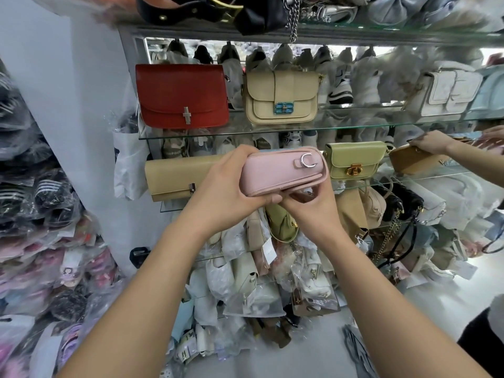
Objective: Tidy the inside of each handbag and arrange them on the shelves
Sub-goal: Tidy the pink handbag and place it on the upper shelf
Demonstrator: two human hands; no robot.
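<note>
- At the far left of my feed, a stack of plastic-wrapped goods [41, 214] leans against the white wall
- On the upper glass shelf [354, 126] a red handbag [182, 96] stands upright, flap to the front; below it a long beige clutch [171, 178] lies lengthwise, its right end hidden behind the left hand
- The left hand [226, 186] grips the left end of the pink handbag [283, 173]; fingers curled over the top, thumb tucked beneath
- I see the pink handbag held up in front of the lower shelf, between the beige clutch and the green handbag; it is tipped so the flap and its silver C-shaped clasp face me
- Above it, a cream handbag [281, 98] with a blue clasp stands just beside the red one
- The right hand [313, 211] comes up from below; its fingers curl round the pink bag's lower edge, thumb pressed to the underside
- A green handbag [354, 159] with a gold clasp stands upright on the lower glass shelf [436, 172]
- Further right, another person's hand [433, 144] rests on top of a tan handbag [414, 159]
- A white handbag [450, 94] sits up on the upper shelf, blurred
</note>
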